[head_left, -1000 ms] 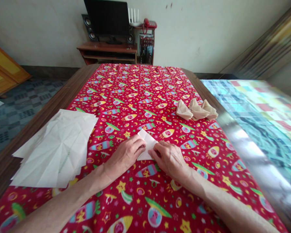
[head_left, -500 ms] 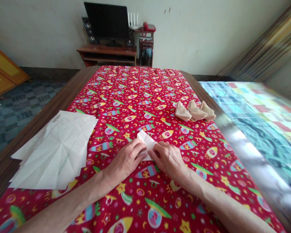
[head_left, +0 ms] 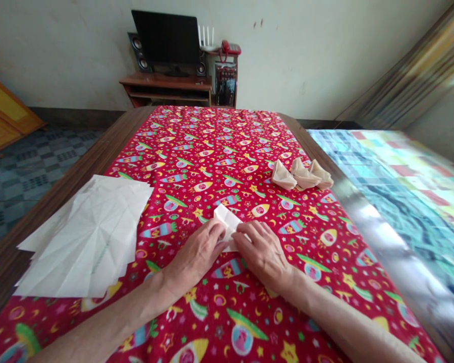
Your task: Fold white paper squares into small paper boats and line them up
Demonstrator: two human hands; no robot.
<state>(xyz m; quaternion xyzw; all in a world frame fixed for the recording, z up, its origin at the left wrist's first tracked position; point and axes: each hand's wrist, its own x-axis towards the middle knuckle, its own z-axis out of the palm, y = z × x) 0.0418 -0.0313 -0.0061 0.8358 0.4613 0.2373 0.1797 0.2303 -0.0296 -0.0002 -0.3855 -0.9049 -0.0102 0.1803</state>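
A small folded piece of white paper lies on the red patterned tablecloth in front of me. My left hand rests on its left side, fingers curled and pressing it down. My right hand covers its right side, fingertips pinched on the paper's edge. Only the far corner of the paper shows between the two hands.
A loose stack of creased white sheets lies at the left. Three folded tan paper shapes sit at the right near the table's edge. A bed with a checked cover adjoins the right side. A desk with a monitor stands by the far wall.
Both hands have closed in over the folded paper, so less of it shows. The view has tilted slightly.
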